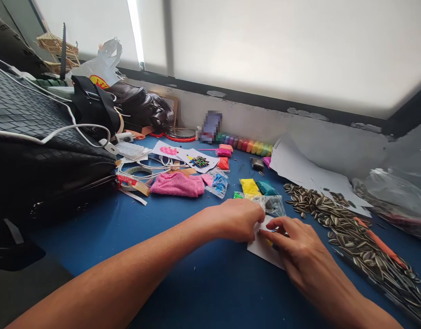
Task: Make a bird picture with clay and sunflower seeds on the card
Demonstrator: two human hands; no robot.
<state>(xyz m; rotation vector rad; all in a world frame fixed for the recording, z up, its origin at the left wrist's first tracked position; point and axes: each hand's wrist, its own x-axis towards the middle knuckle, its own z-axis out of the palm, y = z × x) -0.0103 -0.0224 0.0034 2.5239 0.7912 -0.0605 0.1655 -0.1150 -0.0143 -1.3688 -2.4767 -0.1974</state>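
A small white paper (260, 250) lies on the blue table, partly covered by my hands. My left hand (238, 219) is closed over its far left edge; whatever the fingers hold is hidden. From the right, my right hand (297, 242) reaches over the paper with thumb and index finger drawn together in a pinch. Something tiny may be at the fingertips, too small to name. A bit of yellow (269, 242) shows on the paper under that hand. Just beyond my hands are a yellow clay packet (249, 187), a teal clay packet (266, 188) and clear plastic wrapping (275, 205).
Striped sunflower seeds (361, 242) spread along the right, with an orange strip (380, 242) among them. White sheets (309, 169) lie behind. At left are a pink cloth (178, 184), decorated papers (199, 160), cables and a black bag (53, 169). Colored clay (246, 145) lines the wall.
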